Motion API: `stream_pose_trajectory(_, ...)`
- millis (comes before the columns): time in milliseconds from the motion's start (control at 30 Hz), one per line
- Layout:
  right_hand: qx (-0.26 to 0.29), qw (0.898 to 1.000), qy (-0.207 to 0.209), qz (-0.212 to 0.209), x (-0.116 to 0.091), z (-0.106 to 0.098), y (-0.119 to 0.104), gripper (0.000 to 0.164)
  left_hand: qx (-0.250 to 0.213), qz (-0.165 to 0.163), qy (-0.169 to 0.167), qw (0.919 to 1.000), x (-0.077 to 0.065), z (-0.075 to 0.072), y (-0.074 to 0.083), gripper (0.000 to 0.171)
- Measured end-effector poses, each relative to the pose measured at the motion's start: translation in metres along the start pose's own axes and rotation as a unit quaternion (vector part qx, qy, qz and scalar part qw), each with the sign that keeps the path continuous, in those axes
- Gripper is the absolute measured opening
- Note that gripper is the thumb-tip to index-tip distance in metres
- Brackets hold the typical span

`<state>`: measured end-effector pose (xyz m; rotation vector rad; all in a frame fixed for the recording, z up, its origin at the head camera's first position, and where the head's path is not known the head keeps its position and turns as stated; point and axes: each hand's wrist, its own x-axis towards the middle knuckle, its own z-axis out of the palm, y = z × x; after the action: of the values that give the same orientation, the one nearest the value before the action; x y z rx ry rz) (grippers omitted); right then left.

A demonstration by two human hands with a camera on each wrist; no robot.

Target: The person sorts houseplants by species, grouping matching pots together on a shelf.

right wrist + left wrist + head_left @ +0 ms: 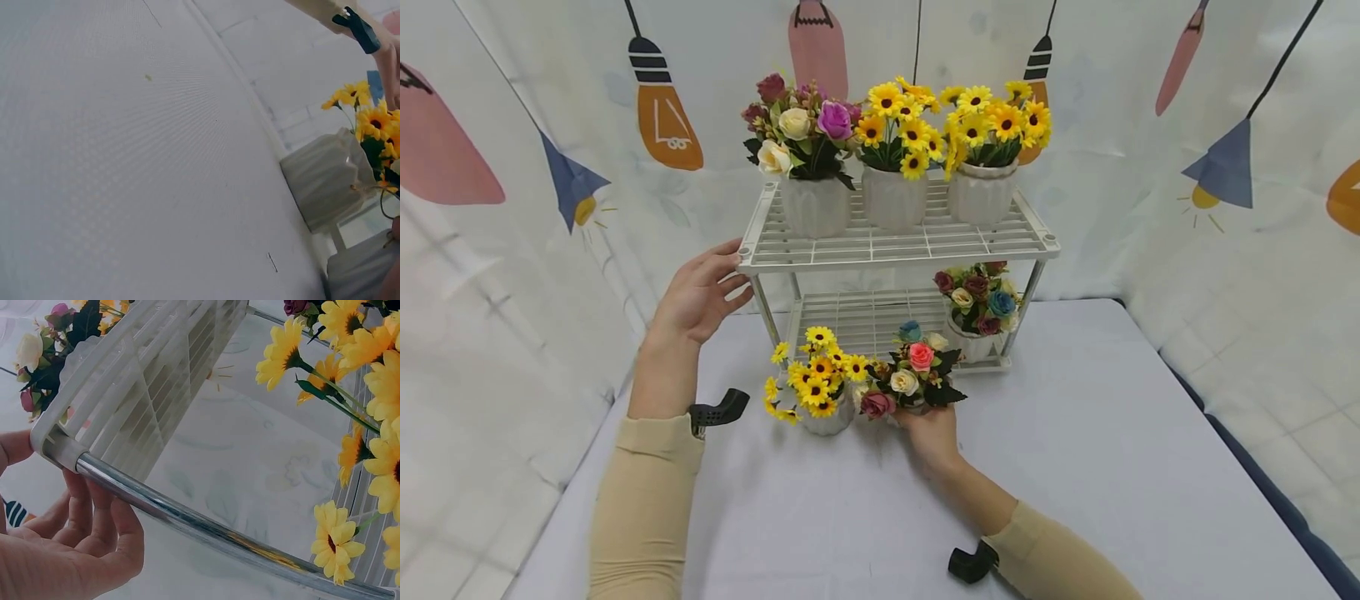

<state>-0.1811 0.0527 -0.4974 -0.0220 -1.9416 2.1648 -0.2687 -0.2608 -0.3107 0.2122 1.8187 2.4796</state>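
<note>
At the rack's upper left corner my left hand holds on, its thumb and fingers on either side of the white plastic corner in the left wrist view. The white two-tier rack has metal posts. My right hand grips a potted artificial rose plant with pink, cream and blue blooms, in front of the lower shelf. The flowers hide most of that pot in the head view; its grey-white side shows in the right wrist view. Just left stands a pot of yellow daisies.
On the top shelf stand a pot of mixed roses and two yellow daisy pots. Another rose pot occupies the right end of the lower shelf. A white cloth covers the table, with a printed curtain behind.
</note>
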Motion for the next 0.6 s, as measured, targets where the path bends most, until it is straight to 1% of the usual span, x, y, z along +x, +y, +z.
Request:
stream_pose_trajectory(133,-0.006,1.000,0.011,0.001,-0.001,-0.005,-0.002,0.074,0.000,0.002,0.002,1.0000,0.000,0.001,-0.001,0.056)
stream_pose_trajectory(367,0.003,1.000,0.023,0.016,0.000,-0.009,-0.008,0.075,-0.003,0.004,0.002,1.0000,0.000,0.000,-0.001,0.055)
stream_pose_trajectory(433,-0.003,1.000,0.026,0.006,0.002,-0.010,-0.010,0.075,-0.002,0.005,0.003,1.0000,0.000,0.000,-0.001,0.055)
stream_pose_trajectory(533,-0.021,0.999,0.029,-0.022,0.008,-0.011,-0.015,0.074,-0.003,0.005,0.004,1.0000,0.000,0.000,-0.001,0.055)
stream_pose_trajectory(600,-0.027,0.999,0.030,-0.030,0.012,-0.012,-0.020,0.074,-0.003,0.004,0.004,1.0000,0.000,0.000,-0.001,0.056)
